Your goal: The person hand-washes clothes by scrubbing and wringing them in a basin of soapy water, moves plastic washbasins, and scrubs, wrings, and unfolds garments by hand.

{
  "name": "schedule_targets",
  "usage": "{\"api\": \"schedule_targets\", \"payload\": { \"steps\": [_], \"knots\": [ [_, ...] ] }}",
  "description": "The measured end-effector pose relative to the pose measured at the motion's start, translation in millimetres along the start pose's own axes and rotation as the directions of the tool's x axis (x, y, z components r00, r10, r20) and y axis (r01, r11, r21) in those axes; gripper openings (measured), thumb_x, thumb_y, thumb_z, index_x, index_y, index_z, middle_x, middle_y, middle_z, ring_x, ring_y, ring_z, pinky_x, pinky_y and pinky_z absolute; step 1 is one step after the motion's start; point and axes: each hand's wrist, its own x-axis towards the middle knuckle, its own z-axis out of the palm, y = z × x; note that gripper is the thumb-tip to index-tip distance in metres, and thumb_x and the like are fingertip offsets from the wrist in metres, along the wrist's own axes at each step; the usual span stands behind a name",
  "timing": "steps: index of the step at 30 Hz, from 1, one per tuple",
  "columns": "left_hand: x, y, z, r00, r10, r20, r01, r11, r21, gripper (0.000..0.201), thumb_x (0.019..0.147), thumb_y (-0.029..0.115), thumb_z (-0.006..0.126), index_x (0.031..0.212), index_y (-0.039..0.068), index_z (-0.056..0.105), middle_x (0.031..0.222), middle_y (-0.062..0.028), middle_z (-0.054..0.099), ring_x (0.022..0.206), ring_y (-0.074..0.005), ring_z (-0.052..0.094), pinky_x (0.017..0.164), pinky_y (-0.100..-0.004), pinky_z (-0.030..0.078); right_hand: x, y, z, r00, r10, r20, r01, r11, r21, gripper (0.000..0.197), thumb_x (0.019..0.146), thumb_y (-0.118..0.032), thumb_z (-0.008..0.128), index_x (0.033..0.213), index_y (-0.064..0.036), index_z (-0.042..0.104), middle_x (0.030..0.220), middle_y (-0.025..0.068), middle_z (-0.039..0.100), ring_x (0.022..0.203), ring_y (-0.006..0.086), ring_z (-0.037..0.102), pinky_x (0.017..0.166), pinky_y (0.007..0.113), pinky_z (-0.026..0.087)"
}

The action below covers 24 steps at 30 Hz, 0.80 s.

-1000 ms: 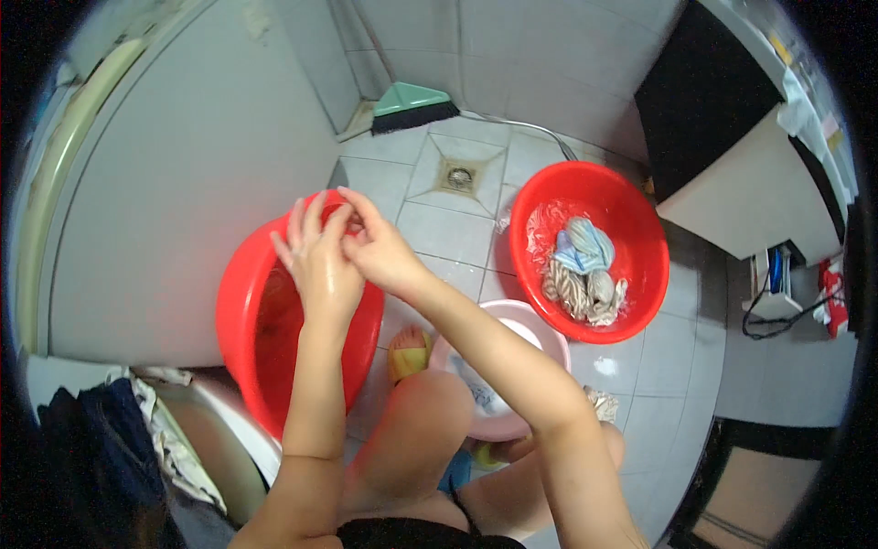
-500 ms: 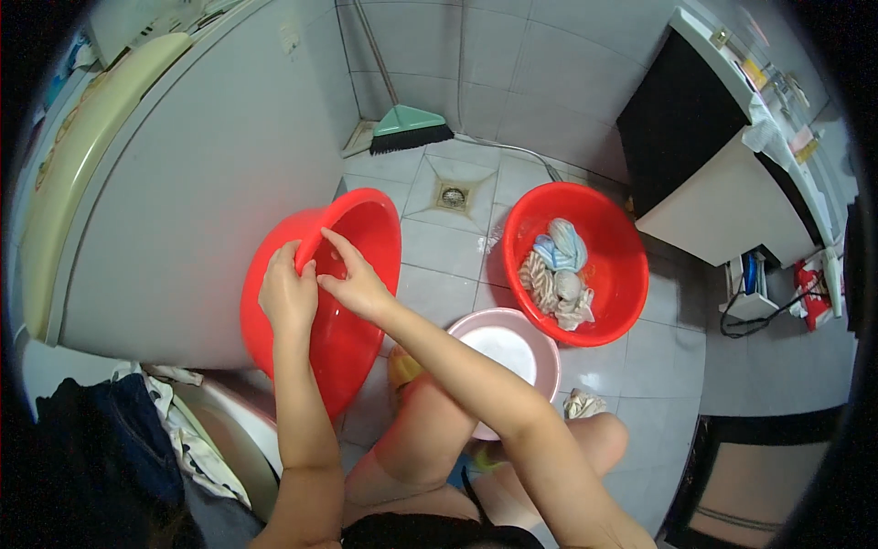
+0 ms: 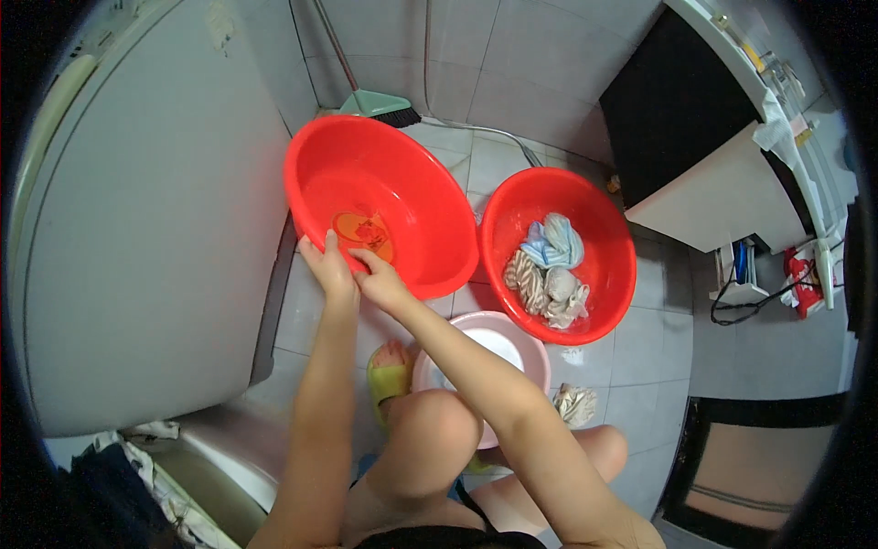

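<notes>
Red plastic basin point(image 3: 380, 206), empty, tilted up on edge against the grey appliance point(image 3: 146, 229) at left; printed orange emblem visible on its inner bottom. From my remote view, both hands meet at its near rim. Left hand point(image 3: 327, 265) lies with fingers together and extended over the rim, palm against the plastic. Right hand point(image 3: 382, 282) sits just beside it, touching it, fingers curled on the same rim; I cannot tell how firmly either one grips.

Second red basin point(image 3: 604, 265) stands flat on the tiled floor point(image 3: 654, 339), just right of the first, rims nearly touching. It holds wrung cloths point(image 3: 547, 270): one pale blue, others striped and grey.

Pink basin point(image 3: 498, 334) sits near the person's knees, below both red ones. A green slipper point(image 3: 389, 380) is beside it. A crumpled cloth point(image 3: 576, 403) lies on the tiles to its right. Green broom head point(image 3: 380, 105) rests by the far wall.
</notes>
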Motion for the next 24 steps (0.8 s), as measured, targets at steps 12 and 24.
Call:
{"api": "schedule_targets", "payload": {
  "steps": [12,24],
  "knots": [
    [2,-136,-50,0.933,-0.299,-0.202,0.286,0.954,-0.093,0.034,0.092,0.012,0.054,0.123,0.003,0.041,0.122,-0.0118,0.052,0.104,-0.0223,0.056,0.088,-0.0369,0.049,42,140,-17,0.965,0.065,-0.254,-0.175,0.882,-0.438,0.034,0.074,-0.014,0.057,0.107,-0.0102,0.064,0.106,0.014,0.064,0.106,0.0295,0.057,0.097,0.042,0.034],
    [36,-137,-7,0.93,-0.361,-0.066,0.342,0.917,-0.204,0.041,0.096,0.016,0.047,0.131,-0.001,0.035,0.131,-0.0151,0.044,0.114,-0.0261,0.05,0.096,-0.0407,0.044,64,140,-20,0.794,0.034,-0.606,-0.406,0.773,-0.488,0.031,0.078,-0.019,0.055,0.106,-0.007,0.061,0.132,0.0166,0.045,0.13,0.0337,0.031,0.104,0.066,0.011]
  ]
}}
